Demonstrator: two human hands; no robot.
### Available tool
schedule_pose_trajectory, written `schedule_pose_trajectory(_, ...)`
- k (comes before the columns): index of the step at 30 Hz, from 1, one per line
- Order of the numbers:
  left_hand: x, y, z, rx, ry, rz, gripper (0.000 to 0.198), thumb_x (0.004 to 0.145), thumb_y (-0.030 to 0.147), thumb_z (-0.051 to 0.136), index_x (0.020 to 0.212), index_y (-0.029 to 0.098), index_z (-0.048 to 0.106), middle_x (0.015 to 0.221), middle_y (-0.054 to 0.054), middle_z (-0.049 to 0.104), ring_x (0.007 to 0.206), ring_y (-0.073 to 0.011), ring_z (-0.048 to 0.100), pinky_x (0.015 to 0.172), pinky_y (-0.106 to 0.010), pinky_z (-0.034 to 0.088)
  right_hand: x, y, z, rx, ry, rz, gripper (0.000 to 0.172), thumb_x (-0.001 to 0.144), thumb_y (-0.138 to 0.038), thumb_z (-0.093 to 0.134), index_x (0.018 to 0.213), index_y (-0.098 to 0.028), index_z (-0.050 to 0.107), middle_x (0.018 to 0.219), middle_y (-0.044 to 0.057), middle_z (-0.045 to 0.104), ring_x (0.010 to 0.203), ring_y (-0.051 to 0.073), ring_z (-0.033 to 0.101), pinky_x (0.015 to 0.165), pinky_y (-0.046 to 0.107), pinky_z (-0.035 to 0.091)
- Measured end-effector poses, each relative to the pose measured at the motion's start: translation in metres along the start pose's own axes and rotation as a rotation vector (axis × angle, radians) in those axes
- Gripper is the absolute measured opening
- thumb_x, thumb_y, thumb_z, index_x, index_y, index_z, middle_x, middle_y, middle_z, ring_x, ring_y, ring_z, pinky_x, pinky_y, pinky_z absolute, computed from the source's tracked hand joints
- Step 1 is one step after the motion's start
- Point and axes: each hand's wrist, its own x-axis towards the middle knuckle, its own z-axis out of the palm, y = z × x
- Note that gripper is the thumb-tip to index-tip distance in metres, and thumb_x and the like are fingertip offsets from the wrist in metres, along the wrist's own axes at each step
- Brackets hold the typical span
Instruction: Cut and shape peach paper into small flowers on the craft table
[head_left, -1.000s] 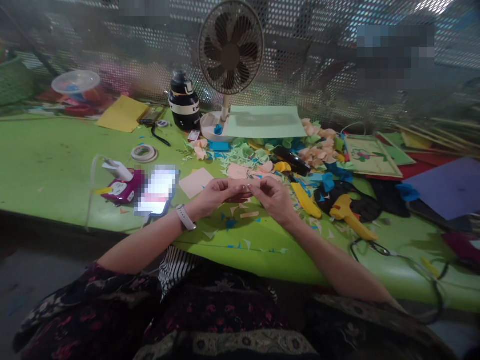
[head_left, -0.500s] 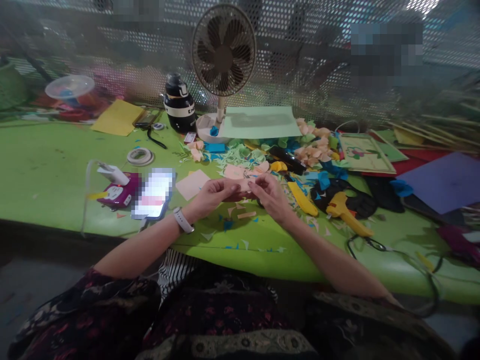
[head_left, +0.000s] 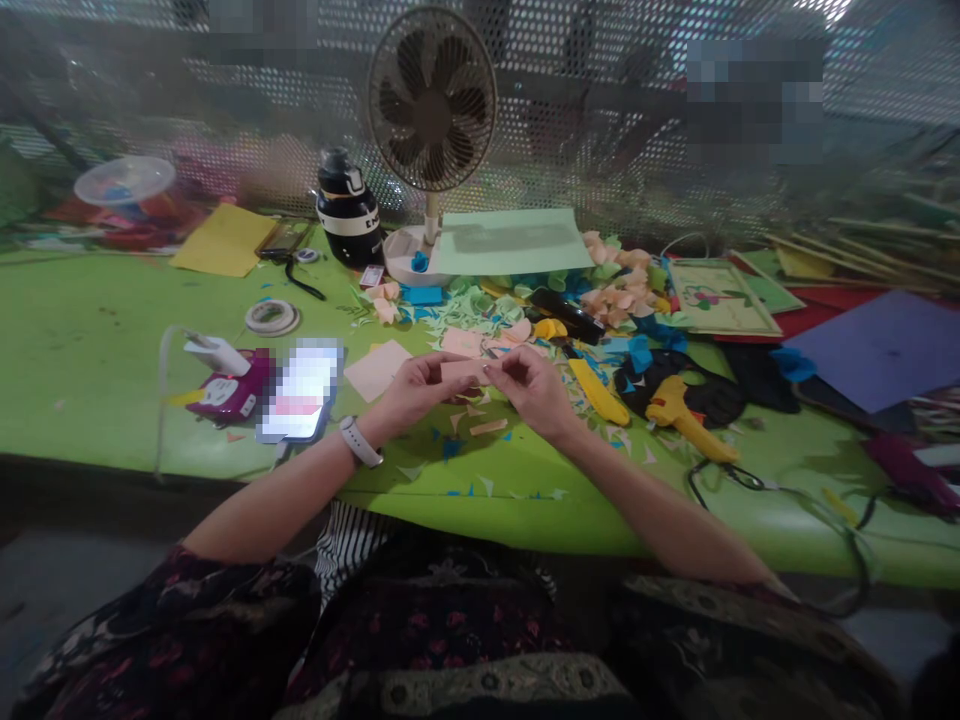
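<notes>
We have a pale pink paper strip point(head_left: 459, 371) up between both hands, above the desk point(head_left: 97, 345), on our side of the desk fan point(head_left: 433, 115) and slightly to its right; left hand's point(head_left: 411, 396) grip is closed on the strip's left end, thumb on the near face; right hand's point(head_left: 534, 392) grip is pinched at the right end; folded or layered, we can't tell. Our read: hand-shaping step, with the right end as the work point; next move calls for a steady left grip and light right fingertips, as thin paper likely creases easily; around it, pink paper square point(head_left: 377, 369) nearer us than the fan, to its left; smartphone point(head_left: 302, 392) farther left of the fan; yellow glue gun point(head_left: 684, 417) well right of the fan, untouched.
</notes>
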Motion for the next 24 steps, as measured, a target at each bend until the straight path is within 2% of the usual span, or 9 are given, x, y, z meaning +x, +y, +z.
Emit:
schedule_pose_trajectory(2,0.000,0.000,-0.002,0.020,0.009,-0.017,0.050,0.068,0.028,0.087,0.112,0.013,0.066,0.090,-0.007,0.077,0.079,-0.0173,0.075,0.073,-0.028,0.059,0.000,0.000,0.000,-0.002,-0.002,0.007,0.042,0.076,-0.060,0.071,0.074,-0.021,0.054,0.068,-0.001,0.055,0.062,0.013,0.050,0.060,0.030,0.044)
schedule_pose_trajectory(5,0.000,0.002,-0.003,0.032,0.006,-0.023,0.054,0.069,0.025,0.086,0.116,0.011,0.064,0.085,-0.006,0.077,0.078,-0.0168,0.075,0.077,-0.030,0.059,0.000,-0.002,-0.001,0.011,-0.008,0.032,0.043,0.076,-0.059,0.072,0.073,-0.021,0.053,0.066,-0.002,0.053,0.060,0.011,0.047,0.055,0.028,0.040)
schedule_pose_trajectory(8,-0.001,0.005,-0.004,0.063,-0.001,-0.015,0.057,0.072,0.026,0.084,0.122,0.011,0.061,0.082,-0.006,0.077,0.078,-0.0165,0.075,0.079,-0.030,0.059,-0.001,-0.005,-0.003,0.044,-0.087,0.104,0.043,0.072,-0.058,0.075,0.070,-0.021,0.052,0.061,-0.004,0.050,0.055,0.010,0.044,0.050,0.025,0.035)
schedule_pose_trajectory(11,-0.001,0.006,-0.004,0.108,0.001,-0.008,0.060,0.073,0.027,0.084,0.125,0.009,0.059,0.076,-0.004,0.075,0.075,-0.0157,0.074,0.076,-0.027,0.059,0.000,-0.008,-0.005,0.106,-0.219,0.185,0.041,0.069,-0.054,0.078,0.073,-0.019,0.058,0.065,-0.002,0.059,0.058,0.011,0.052,0.053,0.026,0.041)
schedule_pose_trajectory(14,-0.001,0.007,-0.004,0.118,0.003,-0.014,0.061,0.073,0.027,0.084,0.124,0.008,0.058,0.075,-0.003,0.075,0.074,-0.0155,0.074,0.074,-0.026,0.059,0.002,-0.009,-0.006,0.154,-0.291,0.229,0.038,0.068,-0.051,0.079,0.080,-0.017,0.064,0.071,0.002,0.067,0.064,0.014,0.060,0.059,0.028,0.048)
schedule_pose_trajectory(20,0.000,0.007,-0.005,0.162,0.005,-0.052,0.062,0.073,0.027,0.083,0.127,0.009,0.057,0.070,-0.002,0.073,0.078,-0.0179,0.075,0.074,-0.026,0.059,0.008,-0.012,-0.016,0.096,-0.398,0.235,0.030,0.072,-0.044,0.076,0.069,-0.018,0.062,0.064,0.000,0.066,0.058,0.011,0.059,0.056,0.026,0.049)
schedule_pose_trajectory(24,0.002,0.006,-0.010,0.131,0.029,-0.054,0.064,0.073,0.026,0.084,0.128,0.010,0.057,0.073,-0.003,0.075,0.079,-0.0178,0.076,0.076,-0.028,0.060,0.012,-0.010,-0.025,0.070,-0.407,0.250,0.027,0.072,-0.041,0.076,0.070,-0.017,0.064,0.061,-0.001,0.065,0.054,0.010,0.058,0.051,0.024,0.046)
